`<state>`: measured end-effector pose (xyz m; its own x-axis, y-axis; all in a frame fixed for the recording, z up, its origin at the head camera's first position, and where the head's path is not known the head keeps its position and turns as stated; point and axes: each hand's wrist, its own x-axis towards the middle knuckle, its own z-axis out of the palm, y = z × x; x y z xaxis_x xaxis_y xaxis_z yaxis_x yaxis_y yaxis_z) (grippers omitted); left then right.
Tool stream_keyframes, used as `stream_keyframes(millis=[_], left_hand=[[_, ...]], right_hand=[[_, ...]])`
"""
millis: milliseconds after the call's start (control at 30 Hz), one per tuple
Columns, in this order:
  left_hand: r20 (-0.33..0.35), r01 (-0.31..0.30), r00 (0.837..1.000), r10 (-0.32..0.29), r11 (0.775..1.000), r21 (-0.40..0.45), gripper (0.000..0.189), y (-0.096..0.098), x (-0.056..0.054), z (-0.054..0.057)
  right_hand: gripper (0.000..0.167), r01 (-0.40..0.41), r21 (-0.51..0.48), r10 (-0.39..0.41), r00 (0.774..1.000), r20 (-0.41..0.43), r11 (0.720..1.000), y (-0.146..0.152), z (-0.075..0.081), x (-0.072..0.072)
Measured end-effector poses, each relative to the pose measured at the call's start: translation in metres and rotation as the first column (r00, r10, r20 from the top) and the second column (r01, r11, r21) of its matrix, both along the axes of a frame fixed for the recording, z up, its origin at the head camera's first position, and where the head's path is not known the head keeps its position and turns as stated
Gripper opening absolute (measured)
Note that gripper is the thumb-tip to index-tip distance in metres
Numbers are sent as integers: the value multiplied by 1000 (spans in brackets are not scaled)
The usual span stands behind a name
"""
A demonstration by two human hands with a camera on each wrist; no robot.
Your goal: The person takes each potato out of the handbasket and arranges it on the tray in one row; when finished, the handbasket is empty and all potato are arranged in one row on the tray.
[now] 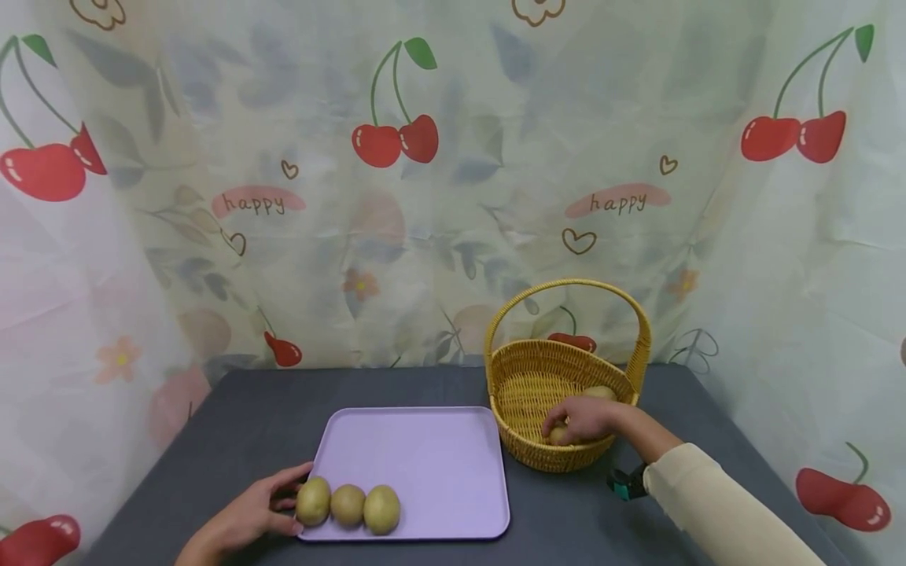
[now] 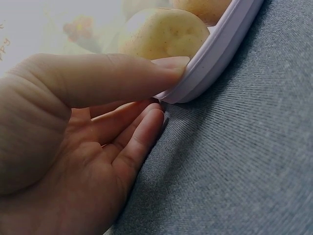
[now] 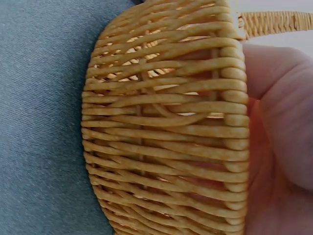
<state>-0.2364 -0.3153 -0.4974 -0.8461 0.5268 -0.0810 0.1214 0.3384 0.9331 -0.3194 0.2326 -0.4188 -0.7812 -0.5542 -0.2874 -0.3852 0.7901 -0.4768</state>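
On the lilac tray (image 1: 439, 464), a row of three potatoes lies along the front left: a left potato (image 1: 314, 501), a middle potato (image 1: 348, 505) and a right potato (image 1: 382, 509). My left hand (image 1: 244, 511) holds the tray's front left corner beside them, its thumb (image 2: 168, 68) on the rim and the other fingers lower down. Reaching into the wicker basket (image 1: 524, 385), my right hand (image 1: 587, 417) has its fingers curled over a potato (image 1: 559, 435). Another potato (image 1: 600, 392) shows behind that hand. The basket wall hides most of the fingers in the right wrist view.
The basket's tall arched handle (image 1: 569, 283) rises above its bowl, right of the tray. Both stand on a dark grey cloth-covered table (image 1: 283, 409). A printed curtain (image 1: 453, 236) hangs behind and along both sides.
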Motion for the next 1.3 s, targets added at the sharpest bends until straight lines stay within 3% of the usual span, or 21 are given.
stream_keyframes(millis=[133,467,733,1033,1300], left_hand=[[14,-4,1000,4,1000,4,88,0,0,0],[11,-15,1000,15,1000,-18,87,0,-1,1],[22,-15,1000,16,1000,-16,86,1,-1,1],[29,-12,999,12,1000,1,87,2,1,1],[5,-9,1000,9,1000,-2,87,1,0,1]], right_hand=[[24,-4,-22,3,998,-55,1000,-1,-4,0],[29,32,-17,-33,995,-98,999,-4,-8,0],[40,138,-197,-167,976,-138,971,-3,-6,3],[45,145,-474,-242,958,-151,868,-18,6,16],[46,95,-656,-186,980,-70,749,-48,12,34]])
